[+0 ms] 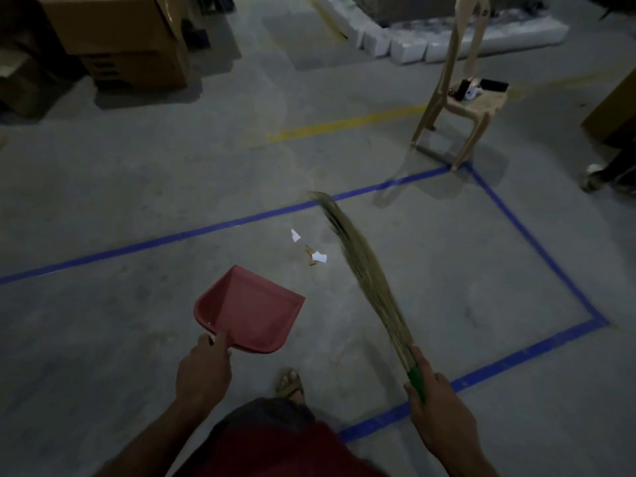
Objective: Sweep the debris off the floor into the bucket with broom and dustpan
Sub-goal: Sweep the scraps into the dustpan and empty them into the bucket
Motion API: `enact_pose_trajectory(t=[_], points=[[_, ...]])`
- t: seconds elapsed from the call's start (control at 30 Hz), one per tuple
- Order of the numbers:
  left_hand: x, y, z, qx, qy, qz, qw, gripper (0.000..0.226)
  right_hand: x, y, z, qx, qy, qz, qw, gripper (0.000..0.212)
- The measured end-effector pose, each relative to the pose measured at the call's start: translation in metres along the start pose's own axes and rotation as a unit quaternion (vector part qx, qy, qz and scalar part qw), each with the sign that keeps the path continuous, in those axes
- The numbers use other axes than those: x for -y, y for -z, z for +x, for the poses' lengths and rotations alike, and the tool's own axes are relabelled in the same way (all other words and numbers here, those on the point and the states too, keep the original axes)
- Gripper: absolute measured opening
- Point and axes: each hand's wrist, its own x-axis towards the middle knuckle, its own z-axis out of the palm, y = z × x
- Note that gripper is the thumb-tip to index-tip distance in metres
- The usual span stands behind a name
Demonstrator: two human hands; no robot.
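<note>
Right hand curls round the green grip of the grass broom, whose long axis runs toward 11 o'clock, the feathery straw tip blurred beside the blue tape line. Left hand grips the handle of the pink plastic dustpan, its flat, flared mouth opening toward 1 o'clock. Debris, white paper scraps and small tan bits, lies on the grey concrete floor between pan mouth and bristles.
</note>
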Motion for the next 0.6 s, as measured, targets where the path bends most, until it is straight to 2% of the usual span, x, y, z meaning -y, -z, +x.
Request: enact_pose_trajectory(t=[0.33,0.47,0.6], points=[[-0.009,0.015,0.147,0.07,-0.01,0.009,0.997,0.042,0.043,0.022,0.136,0.039,-0.017,0.0,0.999,0.074],[-0.018,-0.006,0.21,0.094,-0.011,0.029,0.995,0.046,0.052,0.017,0.222,0.069,-0.029,-0.029,0.997,0.078],[-0.033,-0.035,0.279,0.113,0.005,0.059,0.992,0.056,0.059,0.004,0.327,0.093,-0.023,-0.061,0.994,0.072]])
